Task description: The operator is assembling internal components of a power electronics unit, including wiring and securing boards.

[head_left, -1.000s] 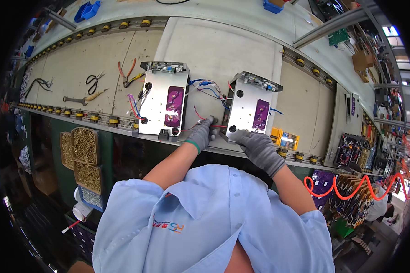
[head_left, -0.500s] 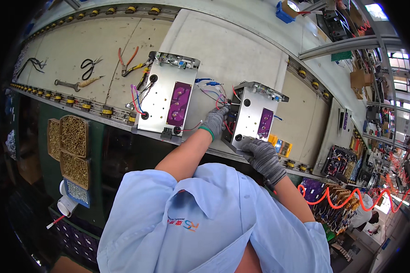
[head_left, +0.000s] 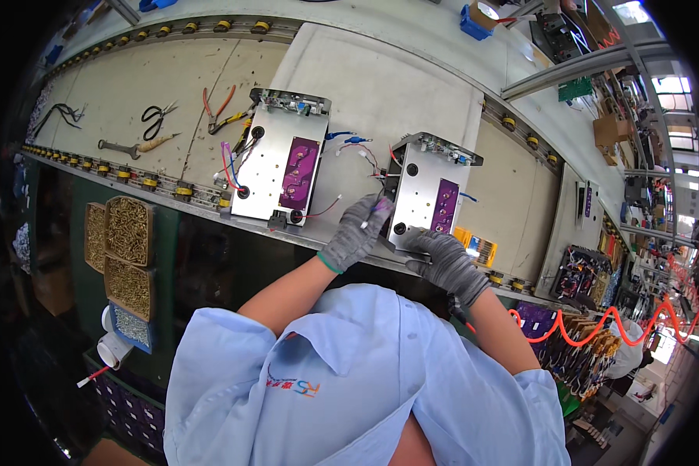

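Observation:
Two silver metal chassis lie on the bench, each with a purple circuit board on its face. My gloved left hand (head_left: pixel 352 234) is closed on thin purple wires (head_left: pixel 381 206) with a white plug, just left of the right chassis (head_left: pixel 419 190). At that chassis's near edge, my gloved right hand (head_left: pixel 452 268) grips the corner, fingers over the top and thumb below. The left chassis (head_left: pixel 270 167) stands apart from both hands. Red, blue and purple leads (head_left: pixel 230 167) rise from its left side, and a thin red lead reaches out from its near right corner.
Pliers (head_left: pixel 218 107), black scissors (head_left: pixel 158 116), a wrench (head_left: pixel 119 147) and a wooden-handled awl (head_left: pixel 159 142) lie at the left. Boxes of brass screws (head_left: pixel 128 233) sit below the bench edge. A yellow case (head_left: pixel 480 248) is beside my right hand; a red coiled hose (head_left: pixel 590 330) hangs right.
My left hand has drawn back toward me from the right chassis's side, bringing the purple wires out into view. My right hand stays at the chassis's near corner.

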Tool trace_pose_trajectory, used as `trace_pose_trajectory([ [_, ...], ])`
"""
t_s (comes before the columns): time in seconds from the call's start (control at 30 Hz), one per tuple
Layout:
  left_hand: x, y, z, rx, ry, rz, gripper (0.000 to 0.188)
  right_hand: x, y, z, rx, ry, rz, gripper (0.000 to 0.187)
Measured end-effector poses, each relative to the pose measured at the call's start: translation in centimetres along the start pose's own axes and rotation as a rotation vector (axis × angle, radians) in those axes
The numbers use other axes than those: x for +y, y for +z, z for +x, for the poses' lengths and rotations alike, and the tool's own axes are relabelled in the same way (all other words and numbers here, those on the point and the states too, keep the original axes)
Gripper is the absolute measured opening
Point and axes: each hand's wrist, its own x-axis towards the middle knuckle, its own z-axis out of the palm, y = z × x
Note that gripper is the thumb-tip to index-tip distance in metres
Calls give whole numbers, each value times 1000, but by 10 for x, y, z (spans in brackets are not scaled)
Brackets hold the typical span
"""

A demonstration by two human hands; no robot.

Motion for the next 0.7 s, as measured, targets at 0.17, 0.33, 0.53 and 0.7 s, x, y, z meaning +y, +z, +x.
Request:
trace_pose_trajectory([
  [0.17,6,4,24,-146,-321,95,37,-32,-48,30,163,-178,50,27],
  [0.33,5,-8,14,-222,-405,84,45,-32,-49,100,-202,91,-369,39],
  [0.53,2,-18,6,-215,-450,-128,28,-22,-40,153,-436,148,-326,58],
  [0.7,13,-24,19,-279,-420,-65,32,10,-36,134,-248,110,121,69],
])
